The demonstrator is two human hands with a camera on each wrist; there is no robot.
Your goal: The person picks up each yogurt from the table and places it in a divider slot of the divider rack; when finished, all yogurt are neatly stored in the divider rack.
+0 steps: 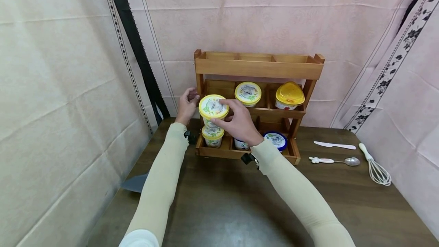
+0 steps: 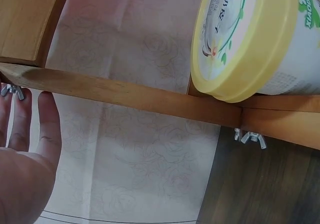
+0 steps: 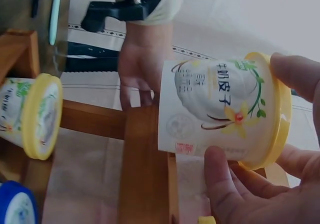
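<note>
My right hand [image 1: 241,123] pinches a white paper tub with a yellow lid [image 1: 213,106], thumb and fingers around its lid and side. The tub is upright at the left end of a wooden rack's [image 1: 258,68] middle tier; whether it touches the shelf I cannot tell. Vanilla flowers and writing show on its wall in the right wrist view. A similar yellow-lidded tub [image 1: 212,137] stands below it on the bottom tier. Beside the rack's left post [image 2: 125,96] is my left hand [image 1: 186,106], its fingers extended to the post in the left wrist view, the tips partly hidden.
On the middle tier stand another yellow-lidded tub [image 1: 248,93] and one under a domed yellow cover [image 1: 289,94]. Blue-lidded tubs [image 1: 275,140] sit on the bottom tier. A white knife [image 1: 334,145], a spoon [image 1: 351,161] and a whisk [image 1: 377,169] lie right; a grey blade [image 1: 135,183] lies left.
</note>
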